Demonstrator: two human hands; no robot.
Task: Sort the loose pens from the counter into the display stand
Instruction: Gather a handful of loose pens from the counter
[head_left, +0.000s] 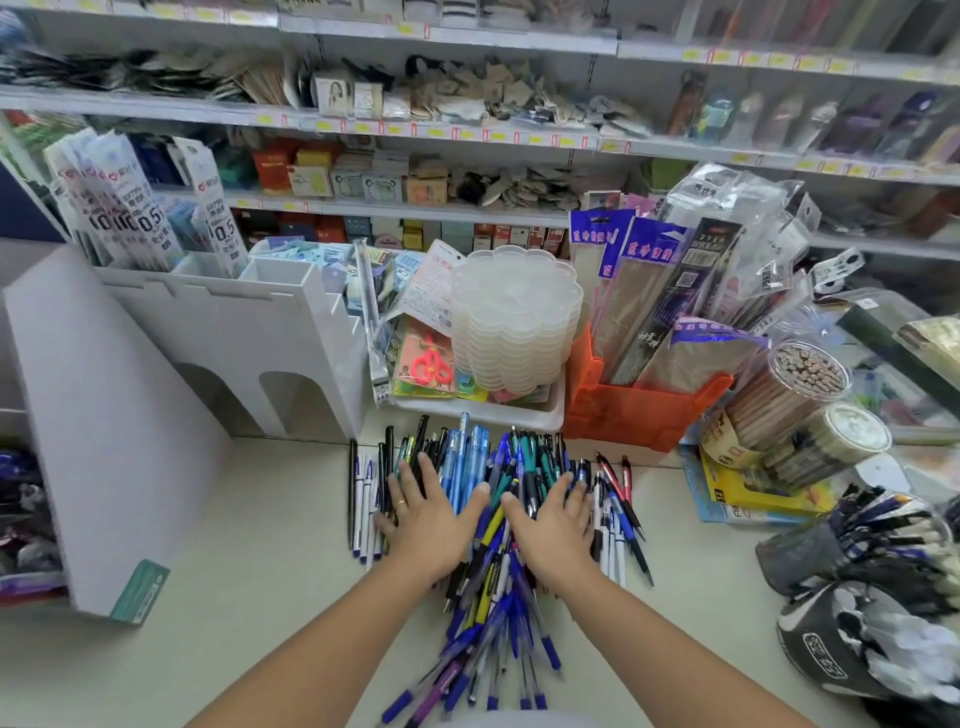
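White shelving (467, 132) across far wall, rows of small boxes and packets, yellow price tags on rails. Cream counter (260, 597) below. White display stand (234, 322) far left on counter, stepped compartments; back ones stuffed with refill packs (156, 208) printed "0.5", front ones look bare. Orange bin (623, 405) far right, upright sleeves of long packaged items, blue headers with writing too blurred to read. White tray (540, 410) at centre far, holding stack of clear scalloped palettes (514, 322) plus carded red scissors (431, 364). Two clear tubs of pencils (800, 410) tipped over right of bin. Black mesh cups (857, 582) near right, crammed with pens.

Loose pens (498, 545) heaped mid-counter, mostly blue, some teal, black, white, yellow; heap fans out toward near edge, none in stand. Left hand (431, 519) palm down on left half of heap, fingers straight and spread, gripping nothing, ring on one finger. Right hand (550, 525) likewise flat on right half, fingers spread, thumbs nearly meeting.
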